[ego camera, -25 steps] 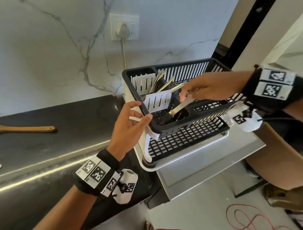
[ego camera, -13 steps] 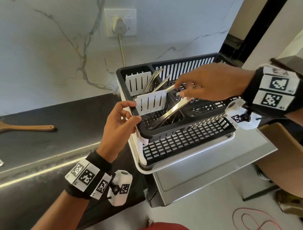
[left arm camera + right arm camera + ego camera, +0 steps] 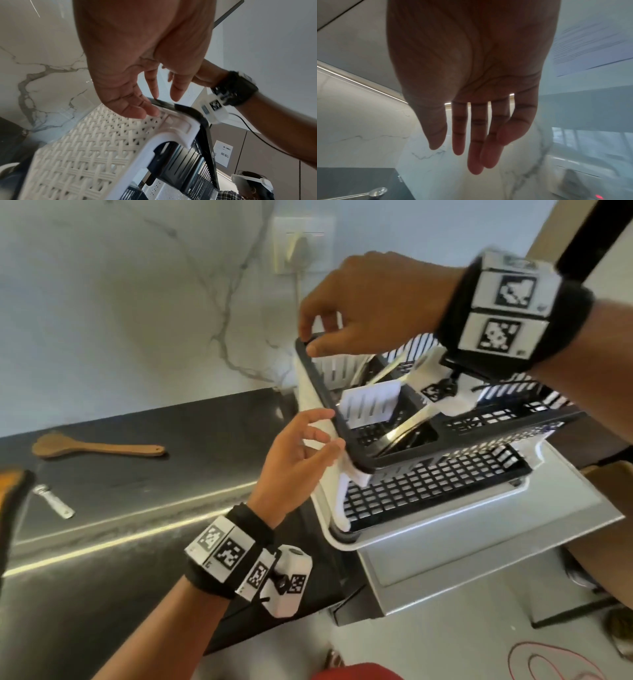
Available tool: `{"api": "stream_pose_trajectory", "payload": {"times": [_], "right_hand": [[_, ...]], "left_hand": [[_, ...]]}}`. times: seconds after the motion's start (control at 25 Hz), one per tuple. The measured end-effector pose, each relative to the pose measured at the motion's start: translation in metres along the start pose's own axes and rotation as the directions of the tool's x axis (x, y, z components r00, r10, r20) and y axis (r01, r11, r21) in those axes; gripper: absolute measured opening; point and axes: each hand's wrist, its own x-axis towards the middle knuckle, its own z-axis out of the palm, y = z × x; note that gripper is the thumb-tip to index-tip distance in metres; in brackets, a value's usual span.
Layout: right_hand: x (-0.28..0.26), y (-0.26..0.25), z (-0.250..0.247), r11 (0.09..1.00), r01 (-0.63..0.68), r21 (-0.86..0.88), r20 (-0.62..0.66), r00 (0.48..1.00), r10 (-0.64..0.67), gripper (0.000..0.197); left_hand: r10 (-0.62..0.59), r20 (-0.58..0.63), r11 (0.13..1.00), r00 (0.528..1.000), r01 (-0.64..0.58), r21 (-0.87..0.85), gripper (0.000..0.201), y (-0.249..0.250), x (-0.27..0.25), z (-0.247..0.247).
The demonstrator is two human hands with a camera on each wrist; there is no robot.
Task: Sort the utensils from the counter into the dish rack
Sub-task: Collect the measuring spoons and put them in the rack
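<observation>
The black and white dish rack (image 3: 445,461) stands at the counter's right end. Several metal utensils (image 3: 407,424) lean in its cutlery compartment behind a white divider (image 3: 371,402). My right hand (image 3: 310,340) hovers over the rack's far left corner, fingers straight and empty (image 3: 464,152). My left hand (image 3: 330,433) is beside the rack's left wall; its relaxed fingertips (image 3: 150,109) touch the white woven side (image 3: 85,148) just under the rim. A wooden spatula (image 3: 99,447) and a small metal piece (image 3: 54,502) lie on the dark counter (image 3: 171,474) at the left. A spoon (image 3: 376,192) also lies there.
A wall socket with a plug and cord (image 3: 303,244) sits behind the rack. The rack rests on a steel tray (image 3: 479,559) that overhangs the counter's edge. An orange and black object (image 3: 13,491) shows at the far left. A red cable (image 3: 555,662) lies on the floor.
My right hand has let go of the metal utensil, which now leans in the cutlery compartment, and has risen leftward over the rack's far corner. My left hand stays by the rack's side.
</observation>
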Motion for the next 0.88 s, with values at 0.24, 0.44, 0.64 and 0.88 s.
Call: {"api": "stream_pose_trajectory", "payload": {"times": [0.24, 0.44, 0.64, 0.88], "right_hand": [[0.139, -0.146, 0.018, 0.968, 0.208, 0.139, 0.134, 0.965, -0.227, 0.029], [0.211, -0.254, 0.113, 0.949, 0.188, 0.252, 0.214, 0.946, -0.244, 0.030], [0.266, -0.335, 0.220, 0.951, 0.014, 0.309, 0.330, 0.936, -0.121, 0.030], [0.349, -0.409, 0.266, 0.929, -0.145, 0.340, 0.324, 0.946, 0.028, 0.040]], "left_hand": [[-0.045, -0.111, 0.983, 0.993, 0.064, 0.174, 0.019, -0.053, -0.056, -0.118], [-0.141, -0.416, 0.911, 0.898, 0.282, 0.300, 0.015, -0.126, -0.142, -0.267], [-0.243, -0.566, 0.680, 0.788, 0.554, 0.480, 0.035, -0.177, -0.229, -0.383], [-0.462, -0.537, 0.475, 0.706, 0.708, 0.522, 0.045, -0.208, -0.290, -0.428]]}}
